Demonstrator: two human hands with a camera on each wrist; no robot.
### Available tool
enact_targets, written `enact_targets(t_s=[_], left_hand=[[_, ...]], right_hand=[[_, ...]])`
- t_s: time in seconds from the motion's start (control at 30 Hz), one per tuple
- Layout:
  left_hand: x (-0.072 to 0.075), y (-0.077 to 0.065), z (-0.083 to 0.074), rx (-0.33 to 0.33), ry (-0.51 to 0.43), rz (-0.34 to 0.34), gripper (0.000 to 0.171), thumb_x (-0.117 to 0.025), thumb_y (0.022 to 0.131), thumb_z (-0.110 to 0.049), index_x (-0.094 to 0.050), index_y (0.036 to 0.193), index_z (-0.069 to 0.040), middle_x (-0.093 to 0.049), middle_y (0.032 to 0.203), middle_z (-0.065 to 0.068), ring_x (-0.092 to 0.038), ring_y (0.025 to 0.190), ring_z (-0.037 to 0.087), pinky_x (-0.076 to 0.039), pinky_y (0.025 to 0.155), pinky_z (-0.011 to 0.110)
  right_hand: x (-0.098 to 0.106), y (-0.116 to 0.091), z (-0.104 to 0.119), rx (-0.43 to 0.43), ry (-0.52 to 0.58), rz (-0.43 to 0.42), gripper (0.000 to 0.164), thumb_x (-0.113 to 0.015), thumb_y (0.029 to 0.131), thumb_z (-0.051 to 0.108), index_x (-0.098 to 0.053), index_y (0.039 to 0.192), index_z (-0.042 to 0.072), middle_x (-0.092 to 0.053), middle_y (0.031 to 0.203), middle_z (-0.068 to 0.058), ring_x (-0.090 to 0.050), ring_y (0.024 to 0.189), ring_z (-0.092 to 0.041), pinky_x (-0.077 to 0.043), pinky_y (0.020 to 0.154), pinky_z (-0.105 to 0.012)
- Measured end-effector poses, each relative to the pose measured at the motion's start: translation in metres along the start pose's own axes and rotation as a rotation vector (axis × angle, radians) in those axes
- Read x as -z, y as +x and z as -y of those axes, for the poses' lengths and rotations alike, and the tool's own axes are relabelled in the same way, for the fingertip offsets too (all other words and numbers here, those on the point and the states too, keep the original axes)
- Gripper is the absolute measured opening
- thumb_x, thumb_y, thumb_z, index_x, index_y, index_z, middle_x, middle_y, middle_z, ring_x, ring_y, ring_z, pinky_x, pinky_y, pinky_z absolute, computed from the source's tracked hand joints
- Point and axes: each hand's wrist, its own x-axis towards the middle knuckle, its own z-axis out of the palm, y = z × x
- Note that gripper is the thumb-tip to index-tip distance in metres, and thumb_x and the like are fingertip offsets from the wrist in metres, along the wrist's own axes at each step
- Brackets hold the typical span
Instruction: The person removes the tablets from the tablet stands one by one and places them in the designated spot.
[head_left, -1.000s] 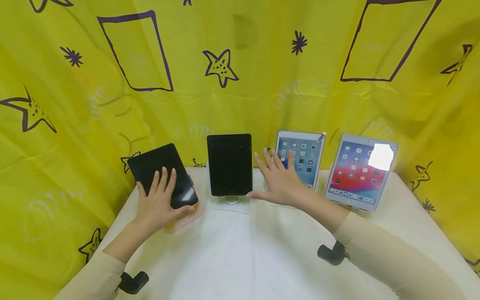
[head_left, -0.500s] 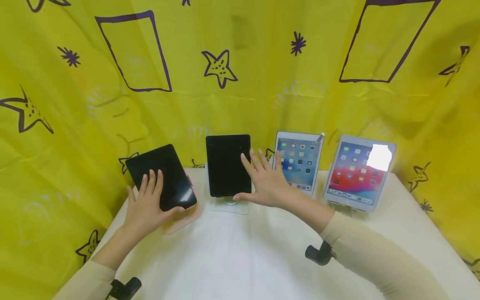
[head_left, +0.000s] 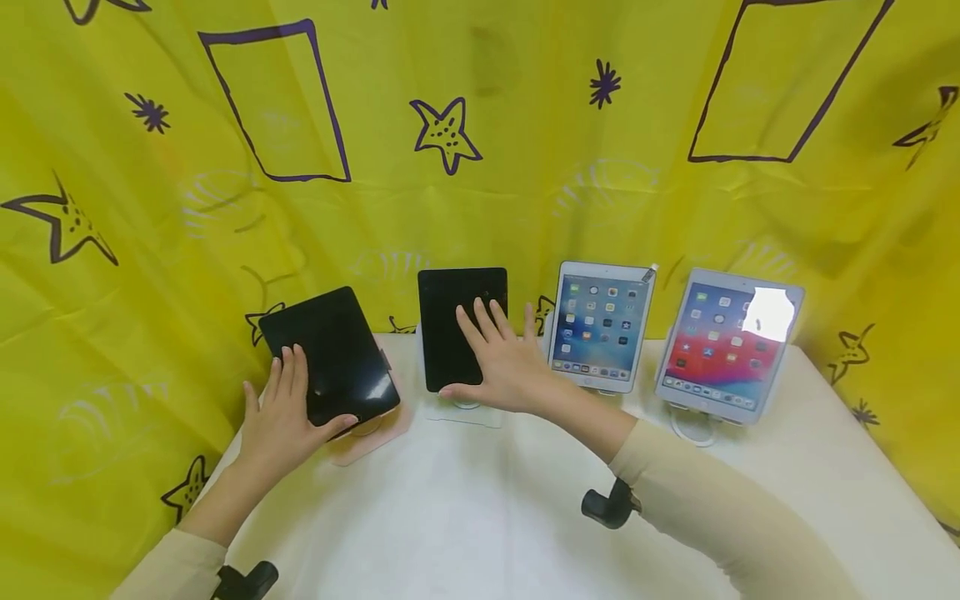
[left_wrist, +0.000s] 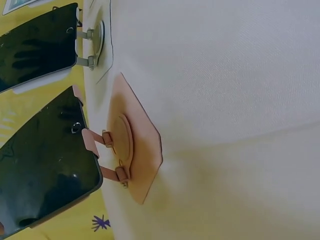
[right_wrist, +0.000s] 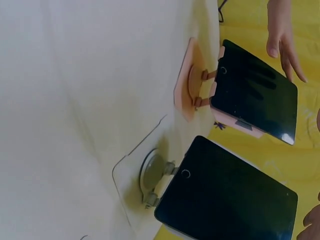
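Observation:
My left hand [head_left: 277, 421] is held over the lower left part of a tilted black tablet [head_left: 337, 358], fingers straight. In the right wrist view a gap shows between that hand [right_wrist: 281, 37] and the screen, which reflects the fingers. A pink stand [left_wrist: 145, 155] bears this tablet. With fingers spread, my right hand [head_left: 510, 367] covers the right part of a second black tablet [head_left: 442, 337] on a pale stand [right_wrist: 136, 172]. Its fingers [right_wrist: 311, 220] appear off the glass in the right wrist view. Neither hand grips anything.
To the right stand a white tablet [head_left: 600, 325] with a blue home screen and another white tablet [head_left: 720, 350] with a red-blue screen and bright glare. All are on a white-covered table [head_left: 450, 517]. A yellow patterned curtain [head_left: 525, 192] hangs behind.
My right hand has moved left, from in front of the blue-screen white tablet to the middle black one. The left hand has shifted left and slightly down across its tablet. The tablets keep their places.

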Motion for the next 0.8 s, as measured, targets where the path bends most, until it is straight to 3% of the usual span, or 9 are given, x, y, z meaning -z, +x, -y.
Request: enact_targets(t_s=[0.27,0.37,0.5,0.67,0.8], left_hand=[[-0.004,-0.002,0.006,0.039,-0.021,-0.019,0.119,-0.059,0.077,-0.069,0.008,0.150,-0.002,-0.005,0.155,0.026,-0.016,0.139,0.046,-0.005,0.106,0.070],[-0.005,-0.003,0.008,0.056,-0.030,-0.026,0.121,-0.061,0.077,-0.067,0.009,0.149,-0.001,-0.005,0.154,0.028,-0.018,0.138,0.047,-0.008,0.105,0.071],[-0.004,-0.003,0.011,0.080,-0.034,-0.055,0.123,-0.066,0.076,-0.063,0.009,0.149,0.001,-0.014,0.151,0.031,-0.029,0.131,0.051,-0.021,0.103,0.068],[-0.004,-0.003,0.011,0.114,-0.053,-0.058,0.122,-0.065,0.077,-0.063,0.012,0.148,0.001,-0.022,0.146,0.035,-0.035,0.121,0.054,-0.037,0.094,0.064],[-0.006,-0.004,0.015,0.150,-0.081,-0.075,0.121,-0.069,0.077,-0.058,0.009,0.149,0.000,-0.030,0.136,0.038,-0.041,0.110,0.053,-0.043,0.086,0.064]], right_hand=[[-0.010,0.011,0.007,-0.010,0.026,-0.020,0.103,-0.049,0.077,0.076,-0.011,0.153,0.017,-0.006,0.158,-0.015,0.005,0.145,-0.036,0.010,0.107,-0.066],[-0.015,0.016,0.010,0.006,-0.024,-0.051,0.104,-0.048,0.077,0.077,-0.012,0.153,0.017,-0.007,0.158,-0.015,0.002,0.145,-0.038,0.006,0.108,-0.067],[-0.023,0.020,0.014,0.030,-0.066,-0.073,0.104,-0.047,0.077,0.078,-0.012,0.153,0.017,-0.006,0.158,-0.016,-0.002,0.145,-0.037,0.000,0.109,-0.067],[-0.035,0.024,0.020,0.039,-0.029,-0.044,0.102,-0.049,0.079,0.075,-0.011,0.153,0.017,-0.006,0.158,-0.015,-0.005,0.145,-0.034,-0.004,0.112,-0.061],[-0.045,0.031,0.027,0.052,0.035,-0.049,0.101,-0.052,0.080,0.072,-0.014,0.153,0.014,-0.019,0.156,-0.015,-0.018,0.143,-0.035,-0.011,0.114,-0.056]])
